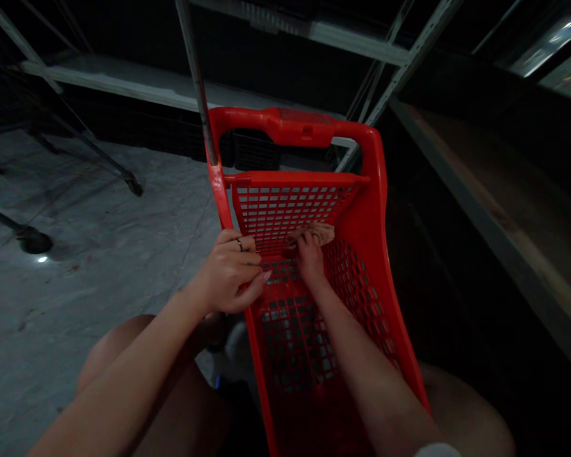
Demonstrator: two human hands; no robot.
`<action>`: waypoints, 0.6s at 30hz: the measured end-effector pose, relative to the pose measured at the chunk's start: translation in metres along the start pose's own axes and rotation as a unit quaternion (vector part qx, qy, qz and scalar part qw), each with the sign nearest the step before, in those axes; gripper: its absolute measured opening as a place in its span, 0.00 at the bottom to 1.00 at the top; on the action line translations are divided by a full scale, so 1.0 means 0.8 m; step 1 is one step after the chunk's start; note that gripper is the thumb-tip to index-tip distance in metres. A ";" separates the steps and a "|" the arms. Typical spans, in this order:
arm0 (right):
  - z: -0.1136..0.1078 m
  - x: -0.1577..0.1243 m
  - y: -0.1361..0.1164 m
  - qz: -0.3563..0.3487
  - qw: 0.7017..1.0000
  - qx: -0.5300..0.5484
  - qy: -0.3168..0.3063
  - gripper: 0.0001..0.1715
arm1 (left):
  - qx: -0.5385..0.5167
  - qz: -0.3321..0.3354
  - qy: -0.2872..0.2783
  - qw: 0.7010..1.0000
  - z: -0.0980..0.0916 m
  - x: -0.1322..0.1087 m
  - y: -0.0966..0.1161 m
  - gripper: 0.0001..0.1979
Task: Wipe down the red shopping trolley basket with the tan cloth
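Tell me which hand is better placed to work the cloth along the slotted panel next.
The right hand, probably: it is inside the red cart, holding the tan cloth at or close to the slotted panel. The left hand grips the side rim, away from the cloth.

There is one left hand, one right hand, one ring, one rag and one red cart.

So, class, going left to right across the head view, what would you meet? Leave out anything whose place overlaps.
The round dark foot of a metal leg → a smaller dark foot → the person's left hand → the right hand → the long ledge.
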State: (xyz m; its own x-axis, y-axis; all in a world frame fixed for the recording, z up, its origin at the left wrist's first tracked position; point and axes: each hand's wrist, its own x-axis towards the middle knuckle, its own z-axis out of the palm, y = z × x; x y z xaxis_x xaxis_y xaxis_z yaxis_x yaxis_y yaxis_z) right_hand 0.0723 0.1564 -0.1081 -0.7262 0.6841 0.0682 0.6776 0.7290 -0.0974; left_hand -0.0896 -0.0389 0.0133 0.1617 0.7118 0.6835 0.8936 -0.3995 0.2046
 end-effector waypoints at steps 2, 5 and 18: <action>-0.020 -0.002 -0.001 -0.024 0.996 -0.057 -0.071 0.24 | 0.011 0.006 0.003 1.000 0.003 0.000 -0.001 0.21; -0.071 0.014 -0.006 -0.059 0.980 -0.136 -0.131 0.25 | 0.031 0.015 0.021 0.999 0.008 0.000 -0.001 0.20; -0.166 0.048 0.064 -0.112 0.959 -0.225 -0.134 0.21 | 0.080 0.001 0.045 0.996 0.011 -0.010 0.002 0.23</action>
State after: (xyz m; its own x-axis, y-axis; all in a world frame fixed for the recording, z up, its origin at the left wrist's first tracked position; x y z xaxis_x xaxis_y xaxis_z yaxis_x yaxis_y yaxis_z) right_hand 0.0946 0.2235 0.0215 -0.8218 0.5231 -0.2259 0.4397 0.8344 0.3324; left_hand -0.0856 -0.0404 0.0021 0.1325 0.6535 0.7452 0.9495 -0.2995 0.0938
